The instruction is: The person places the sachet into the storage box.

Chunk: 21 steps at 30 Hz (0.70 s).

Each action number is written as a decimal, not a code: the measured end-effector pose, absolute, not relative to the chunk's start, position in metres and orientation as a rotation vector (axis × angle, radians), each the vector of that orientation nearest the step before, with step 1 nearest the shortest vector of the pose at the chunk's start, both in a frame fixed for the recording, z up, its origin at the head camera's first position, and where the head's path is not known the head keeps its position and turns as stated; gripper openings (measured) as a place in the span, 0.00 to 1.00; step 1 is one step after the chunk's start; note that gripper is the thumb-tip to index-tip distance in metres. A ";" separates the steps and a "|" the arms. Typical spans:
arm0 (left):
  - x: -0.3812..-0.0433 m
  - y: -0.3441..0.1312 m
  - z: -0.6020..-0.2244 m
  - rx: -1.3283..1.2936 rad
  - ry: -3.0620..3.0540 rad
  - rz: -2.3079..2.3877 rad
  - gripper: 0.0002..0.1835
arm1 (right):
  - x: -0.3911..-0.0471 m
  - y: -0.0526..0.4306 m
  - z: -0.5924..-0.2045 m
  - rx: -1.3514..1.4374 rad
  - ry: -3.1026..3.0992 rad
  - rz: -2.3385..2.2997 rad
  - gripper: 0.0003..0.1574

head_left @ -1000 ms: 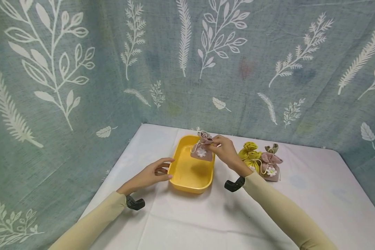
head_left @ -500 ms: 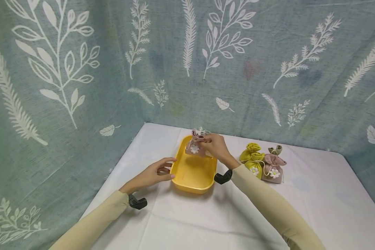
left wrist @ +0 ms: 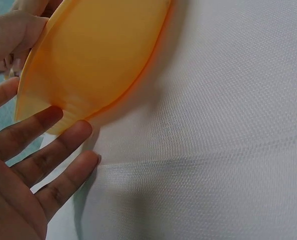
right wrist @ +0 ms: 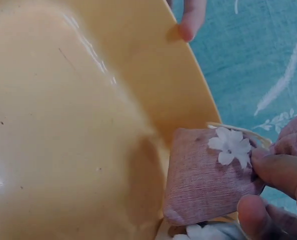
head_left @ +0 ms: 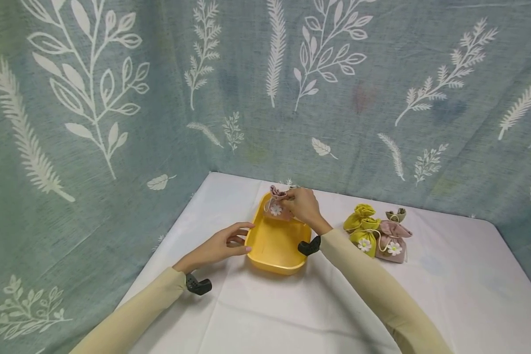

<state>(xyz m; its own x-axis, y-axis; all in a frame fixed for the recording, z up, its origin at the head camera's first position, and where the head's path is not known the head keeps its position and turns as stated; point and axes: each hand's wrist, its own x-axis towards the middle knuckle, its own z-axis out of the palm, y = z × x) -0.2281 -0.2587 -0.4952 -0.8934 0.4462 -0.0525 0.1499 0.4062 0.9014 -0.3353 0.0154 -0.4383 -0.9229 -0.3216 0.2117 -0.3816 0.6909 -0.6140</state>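
White cloth covers the desk [head_left: 292, 314]. Right hand [head_left: 304, 206], arm outstretched, pinches the pink pouch [head_left: 278, 206] over the yellow tray's [head_left: 274, 246] far end, frame centre. Left hand [head_left: 221, 244], fingers relaxed, touches the tray's left rim.

On the white tablecloth [head_left: 292, 314], at about three o'clock from the middle, a yellow-green pouch [head_left: 362, 231] and a second pink pouch [head_left: 391, 241] with white flowers lean touching each other, while a teal curtain [head_left: 159, 88] printed with white leaves hangs from nine to twelve o'clock.
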 end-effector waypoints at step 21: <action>-0.229 -0.257 -0.498 0.525 2.398 1.479 0.38 | -0.333 0.026 -0.435 0.604 -2.781 1.092 0.14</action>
